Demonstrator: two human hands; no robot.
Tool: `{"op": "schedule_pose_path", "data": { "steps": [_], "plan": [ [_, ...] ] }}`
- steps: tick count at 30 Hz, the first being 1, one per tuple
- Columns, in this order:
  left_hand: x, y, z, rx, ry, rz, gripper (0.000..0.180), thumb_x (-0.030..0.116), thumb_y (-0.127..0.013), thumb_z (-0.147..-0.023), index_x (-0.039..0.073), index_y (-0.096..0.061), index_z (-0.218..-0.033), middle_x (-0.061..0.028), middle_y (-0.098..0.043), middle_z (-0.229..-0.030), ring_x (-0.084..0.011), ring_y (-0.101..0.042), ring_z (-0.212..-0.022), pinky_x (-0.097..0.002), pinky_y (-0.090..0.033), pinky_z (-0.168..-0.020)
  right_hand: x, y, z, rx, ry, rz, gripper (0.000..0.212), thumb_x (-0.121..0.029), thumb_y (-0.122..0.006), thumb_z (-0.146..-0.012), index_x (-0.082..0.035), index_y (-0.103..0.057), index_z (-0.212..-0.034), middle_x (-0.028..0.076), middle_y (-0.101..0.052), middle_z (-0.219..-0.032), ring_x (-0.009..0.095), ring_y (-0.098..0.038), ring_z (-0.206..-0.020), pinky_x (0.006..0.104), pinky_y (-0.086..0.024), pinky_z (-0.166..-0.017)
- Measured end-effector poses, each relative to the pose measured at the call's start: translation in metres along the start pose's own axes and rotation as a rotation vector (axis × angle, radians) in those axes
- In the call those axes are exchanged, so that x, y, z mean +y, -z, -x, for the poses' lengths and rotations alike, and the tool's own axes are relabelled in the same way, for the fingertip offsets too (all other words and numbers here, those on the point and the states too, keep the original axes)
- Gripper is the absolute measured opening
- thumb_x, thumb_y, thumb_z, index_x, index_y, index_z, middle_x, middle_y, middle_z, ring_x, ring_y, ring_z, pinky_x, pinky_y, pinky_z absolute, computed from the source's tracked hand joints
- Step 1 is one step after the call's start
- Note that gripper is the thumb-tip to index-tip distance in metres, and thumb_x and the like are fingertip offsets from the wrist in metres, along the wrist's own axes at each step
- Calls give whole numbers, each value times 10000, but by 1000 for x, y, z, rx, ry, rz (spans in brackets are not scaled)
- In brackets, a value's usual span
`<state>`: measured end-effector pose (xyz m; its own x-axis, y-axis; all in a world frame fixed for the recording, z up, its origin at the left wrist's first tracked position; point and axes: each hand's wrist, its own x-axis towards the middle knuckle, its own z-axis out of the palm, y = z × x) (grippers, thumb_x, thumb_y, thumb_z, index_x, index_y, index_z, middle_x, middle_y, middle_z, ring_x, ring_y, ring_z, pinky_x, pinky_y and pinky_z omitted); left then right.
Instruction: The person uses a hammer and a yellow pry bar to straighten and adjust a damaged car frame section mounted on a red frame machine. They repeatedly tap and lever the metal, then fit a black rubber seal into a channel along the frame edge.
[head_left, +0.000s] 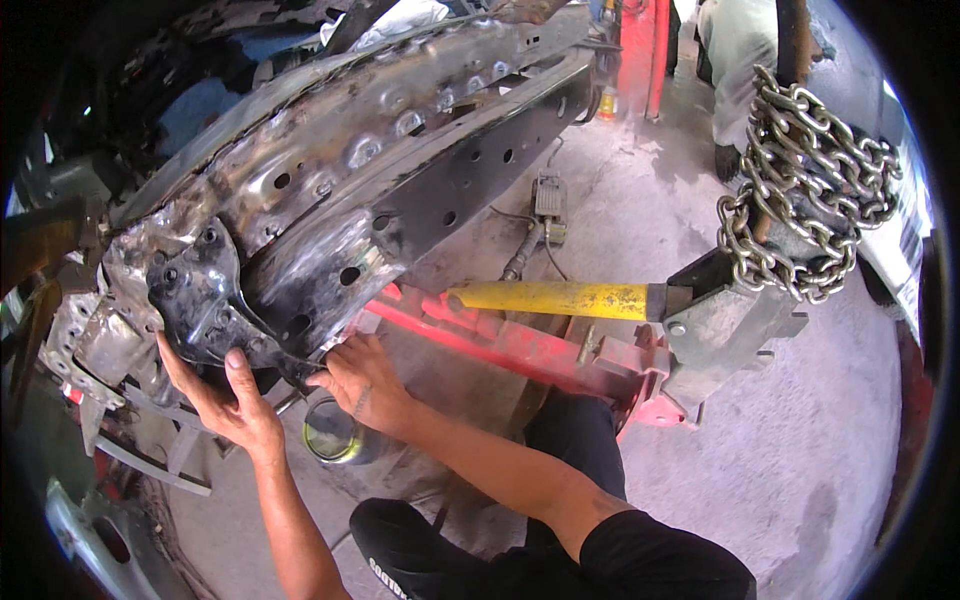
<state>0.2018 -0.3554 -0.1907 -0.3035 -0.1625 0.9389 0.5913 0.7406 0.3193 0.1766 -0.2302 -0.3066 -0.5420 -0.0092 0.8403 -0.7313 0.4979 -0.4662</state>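
A bent, scorched car frame rail (400, 150) runs from the upper right down to a black end plate (200, 285) at the left. My left hand (225, 395) reaches up under that plate, palm flat and fingers spread against its lower edge. Just to the right, the fingertips of my right hand (360, 380) are pinched at the rail's bottom edge on a thin black wire (262, 325) that curves down across the plate. On the floor between my forearms stands a small open tin can (335, 432).
A red pulling beam (500, 345) lies under the rail, with a yellow ram (560, 298) going into a grey tower (730, 320) wrapped in heavy chain (810, 190). A foot pump (549, 200) sits on the concrete. Another person's legs (735, 70) stand at the top right.
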Motion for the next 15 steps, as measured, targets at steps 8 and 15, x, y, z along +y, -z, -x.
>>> {"op": "schedule_pose_path", "data": {
  "steps": [8,15],
  "plan": [
    [-17,8,4,-10,100,125,710,121,-666,-967,-14,-324,-1575,-193,-364,-1605,-296,-387,-1446,-422,-290,-1194,7,-15,8,-66,16,56,291,-304,-706,-909,-40,-622,-818,146,-676,-845,334,-638,-878,487,-433,-842],
    [-3,13,-10,-95,4,-24,799,221,-740,-950,-16,-296,-1572,-213,-416,-1531,-280,-410,-1404,-411,-281,-1182,4,-9,-3,67,11,-109,311,-297,-708,-912,-73,-592,-732,115,-612,-714,327,-589,-749,481,-419,-761]
  ]
}}
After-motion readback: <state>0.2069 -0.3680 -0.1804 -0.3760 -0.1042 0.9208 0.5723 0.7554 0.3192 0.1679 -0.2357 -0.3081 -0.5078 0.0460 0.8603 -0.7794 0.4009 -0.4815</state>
